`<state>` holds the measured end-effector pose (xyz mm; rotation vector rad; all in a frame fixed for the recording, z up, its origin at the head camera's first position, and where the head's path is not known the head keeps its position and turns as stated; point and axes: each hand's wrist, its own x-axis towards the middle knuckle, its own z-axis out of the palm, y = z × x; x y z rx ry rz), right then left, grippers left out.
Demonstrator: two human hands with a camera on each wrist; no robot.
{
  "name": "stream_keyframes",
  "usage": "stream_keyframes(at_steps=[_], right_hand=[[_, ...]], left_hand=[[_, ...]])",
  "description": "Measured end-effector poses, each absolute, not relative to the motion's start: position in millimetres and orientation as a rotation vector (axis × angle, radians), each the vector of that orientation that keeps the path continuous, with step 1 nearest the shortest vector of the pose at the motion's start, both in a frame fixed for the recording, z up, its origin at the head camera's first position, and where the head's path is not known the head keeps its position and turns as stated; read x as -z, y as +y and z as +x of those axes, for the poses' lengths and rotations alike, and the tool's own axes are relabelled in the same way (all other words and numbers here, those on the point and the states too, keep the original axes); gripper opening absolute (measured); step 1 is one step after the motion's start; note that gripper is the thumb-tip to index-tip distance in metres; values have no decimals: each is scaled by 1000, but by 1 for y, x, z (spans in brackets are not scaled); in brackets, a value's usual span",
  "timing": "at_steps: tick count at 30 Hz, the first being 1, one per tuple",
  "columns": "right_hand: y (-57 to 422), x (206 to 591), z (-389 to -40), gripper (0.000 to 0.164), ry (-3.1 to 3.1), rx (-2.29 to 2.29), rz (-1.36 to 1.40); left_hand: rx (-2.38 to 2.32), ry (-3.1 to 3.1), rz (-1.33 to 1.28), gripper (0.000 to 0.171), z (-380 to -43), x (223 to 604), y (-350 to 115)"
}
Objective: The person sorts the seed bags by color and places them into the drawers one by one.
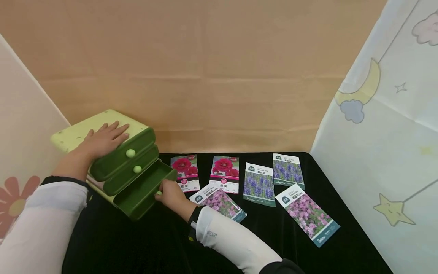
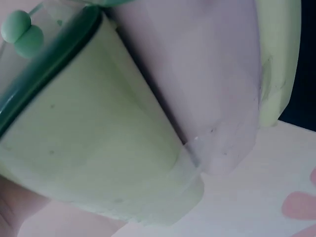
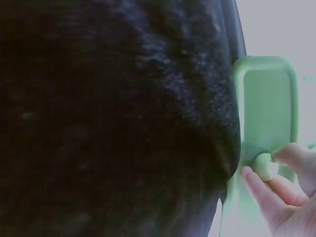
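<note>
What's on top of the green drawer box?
The left hand rests on its pale top, fingers spread. The patch under the palm is covered, so it can't be seen.

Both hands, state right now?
Left hand: open, resting on top of the pale-green rounded drawer box.
Right hand: closed, holding the round light-green knob of the pulled-out dark-green bottom drawer.

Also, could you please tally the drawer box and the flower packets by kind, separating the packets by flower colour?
Drawer box: 1
Red-flower packets: 2
Purple-flower packets: 2
Pink-flower packets: 2
Total: 7
</note>
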<state>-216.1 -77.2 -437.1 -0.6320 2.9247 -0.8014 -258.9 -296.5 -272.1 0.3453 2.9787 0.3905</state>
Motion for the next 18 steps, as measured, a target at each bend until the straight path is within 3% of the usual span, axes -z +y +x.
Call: stream_keyframes(at_steps=[6,18], right_hand=[[-64,437,-207,19,2898,820,-664],[-38,435,-195,20,2904,814,-711]], left_hand=[[-352,2973,257,80,-263,272,-302],[-351,2991,246,79,-261,274,-296]])
